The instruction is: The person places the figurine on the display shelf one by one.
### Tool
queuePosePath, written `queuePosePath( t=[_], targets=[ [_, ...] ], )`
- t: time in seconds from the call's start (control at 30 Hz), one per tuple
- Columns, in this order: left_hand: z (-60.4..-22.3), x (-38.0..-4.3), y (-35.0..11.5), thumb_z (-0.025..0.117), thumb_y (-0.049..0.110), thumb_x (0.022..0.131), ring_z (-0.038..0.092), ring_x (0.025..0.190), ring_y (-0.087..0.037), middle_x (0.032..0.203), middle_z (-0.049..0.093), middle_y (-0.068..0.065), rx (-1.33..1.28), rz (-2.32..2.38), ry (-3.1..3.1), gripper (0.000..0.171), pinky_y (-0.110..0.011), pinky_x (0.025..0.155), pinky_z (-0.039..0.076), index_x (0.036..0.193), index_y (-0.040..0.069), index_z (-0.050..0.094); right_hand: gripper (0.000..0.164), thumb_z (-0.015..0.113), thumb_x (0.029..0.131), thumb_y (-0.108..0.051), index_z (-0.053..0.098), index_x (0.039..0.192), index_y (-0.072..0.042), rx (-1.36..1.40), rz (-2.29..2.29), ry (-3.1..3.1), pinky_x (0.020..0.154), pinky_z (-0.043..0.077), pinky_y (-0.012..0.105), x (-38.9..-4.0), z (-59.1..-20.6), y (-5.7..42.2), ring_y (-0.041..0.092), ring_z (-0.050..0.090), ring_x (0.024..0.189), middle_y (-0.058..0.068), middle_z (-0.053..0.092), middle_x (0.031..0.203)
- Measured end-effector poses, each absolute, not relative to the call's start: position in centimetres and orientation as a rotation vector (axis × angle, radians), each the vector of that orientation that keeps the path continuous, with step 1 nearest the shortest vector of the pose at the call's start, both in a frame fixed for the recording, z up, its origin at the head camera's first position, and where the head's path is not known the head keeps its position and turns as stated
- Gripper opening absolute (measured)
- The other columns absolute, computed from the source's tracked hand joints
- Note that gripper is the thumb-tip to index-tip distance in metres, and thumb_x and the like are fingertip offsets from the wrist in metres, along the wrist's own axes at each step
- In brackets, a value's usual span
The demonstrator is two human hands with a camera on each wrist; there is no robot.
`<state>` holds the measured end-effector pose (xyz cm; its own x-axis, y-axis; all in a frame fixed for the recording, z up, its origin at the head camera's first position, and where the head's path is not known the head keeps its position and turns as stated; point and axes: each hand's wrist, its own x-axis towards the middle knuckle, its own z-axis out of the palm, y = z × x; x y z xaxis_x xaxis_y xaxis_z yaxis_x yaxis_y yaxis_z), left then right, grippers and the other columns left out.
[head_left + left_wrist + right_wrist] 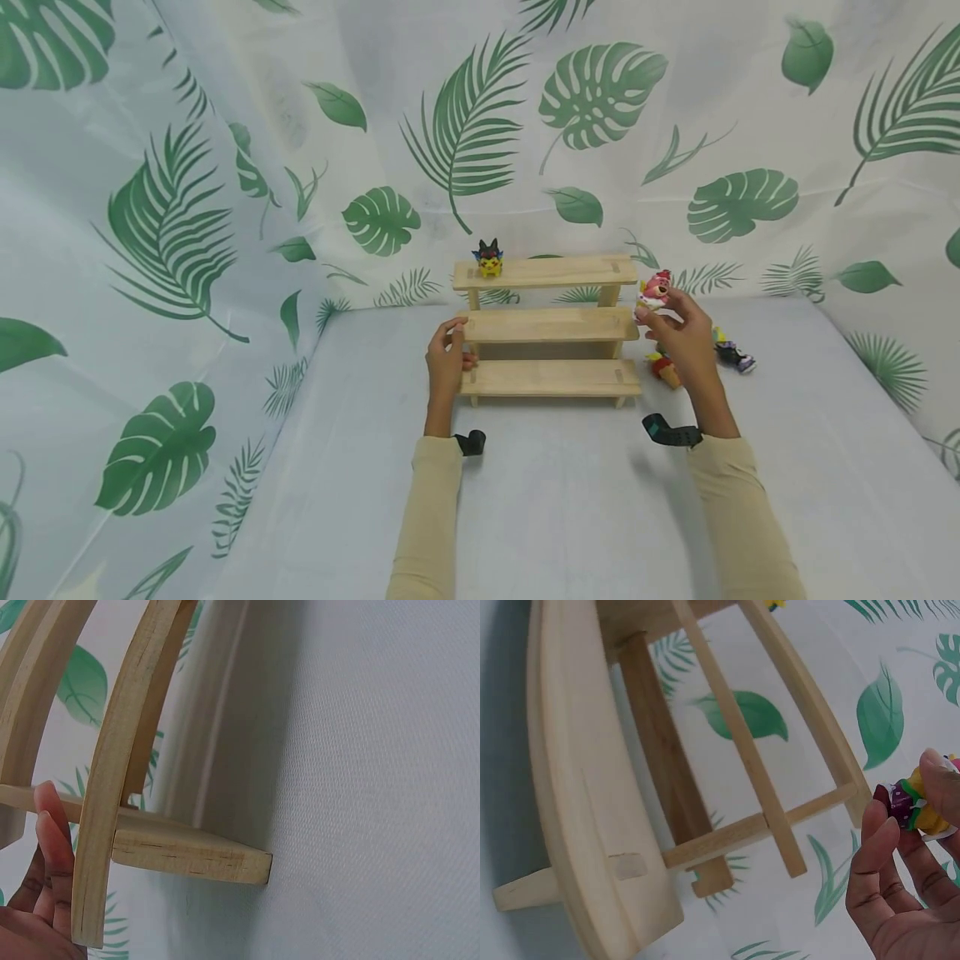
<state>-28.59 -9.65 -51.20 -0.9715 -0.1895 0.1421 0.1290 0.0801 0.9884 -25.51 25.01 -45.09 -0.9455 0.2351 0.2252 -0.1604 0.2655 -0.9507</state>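
- While the right hand [686, 337] pinches the pink figurine [656, 287] between thumb and fingertips, beside the right ends of the top shelf [558, 271] and middle shelf [551, 325], I judge a slip likeliest: the toy is small, knobbly and smooth.
- Left hand [445, 362] at the middle shelf's left end, fingers bent round it. A harder push or lift there could, I think, skew the whole wooden stand [551, 379], which sits towards the desk's [555, 508] far edge.
- A jolt might topple the yellow-and-black figurine [490, 260], upright near the top shelf's left end, since I make out no lip to stop it.
- Lowering the right wrist carelessly could knock the red-and-tan figurine [663, 371] or the black-and-purple figurine [737, 358], both lying between the stand and the desk's right edge; the hand partly hides that cluster from me.
- Stand: pale wood, visible grain, flat planks with softened corners, small joint marks near the ends, slim crosspieces below.
- Pink figurine: glossy, likely moulded plastic; the right wrist view gives me dotted purple, green and yellow parts.
- Desk covering: whitish, finely woven. Leaf-print sheeting [247, 375] behind, smooth and lightly creased.
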Motion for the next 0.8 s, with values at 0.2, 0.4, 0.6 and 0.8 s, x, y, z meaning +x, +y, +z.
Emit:
queuePosePath(
  t=[0.2, 0.4, 0.6, 0.8],
  targets=[
    [-49.8, -27.9, -10.0, 0.049, 0.03, 0.104, 0.065, 0.073, -0.054, 0.107, 0.065, -0.029, 0.035, -2.024, -2.144, 0.036, -0.055, 0.063, 0.059, 0.13, 0.009, 0.061, 0.063, 0.07, 0.091, -0.014, 0.04, 0.145, -0.003, -0.012, 1.822, -2.127, 0.065, 0.057, 0.013, -26.4, -44.1, 24.2, -0.006, 0.066, 0.077, -0.007, 0.051, 0.105],
    [-48.2, -26.6, -9.9, 0.047, 0.021, 0.105, 0.064, 0.072, -0.056, 0.105, 0.064, -0.032, 0.014, -2.013, -2.153, 0.035, -0.056, 0.063, 0.059, 0.13, 0.0, 0.058, 0.047, 0.069, 0.088, 0.002, 0.051, 0.131, -0.001, 0.1, 1.946, -1.977, 0.061, 0.058, 0.016, -26.9, -42.9, 23.1, 0.001, 0.068, 0.07, -0.001, 0.059, 0.094],
    [-47.9, -26.4, -9.8, 0.048, 0.022, 0.104, 0.064, 0.073, -0.056, 0.106, 0.064, -0.031, 0.015, -2.016, -2.15, 0.035, -0.057, 0.065, 0.059, 0.13, 0.002, 0.059, 0.05, 0.071, 0.088, -0.004, 0.051, 0.134, 0.002, 0.112, 1.702, -2.081, 0.062, 0.057, 0.013, -28.5, -42.0, 21.9, -0.003, 0.064, 0.075, 0.004, 0.063, 0.101],
    [-47.9, -26.6, -9.8, 0.048, 0.022, 0.104, 0.065, 0.074, -0.055, 0.104, 0.065, -0.029, 0.013, -2.015, -2.162, 0.034, -0.06, 0.067, 0.058, 0.13, 0.003, 0.059, 0.052, 0.077, 0.085, -0.017, 0.057, 0.13, -0.002, 0.075, 1.376, -2.181, 0.077, 0.052, 0.007, -30.0, -41.3, 21.1, -0.008, 0.057, 0.089, 0.021, 0.069, 0.113]
  ],
)
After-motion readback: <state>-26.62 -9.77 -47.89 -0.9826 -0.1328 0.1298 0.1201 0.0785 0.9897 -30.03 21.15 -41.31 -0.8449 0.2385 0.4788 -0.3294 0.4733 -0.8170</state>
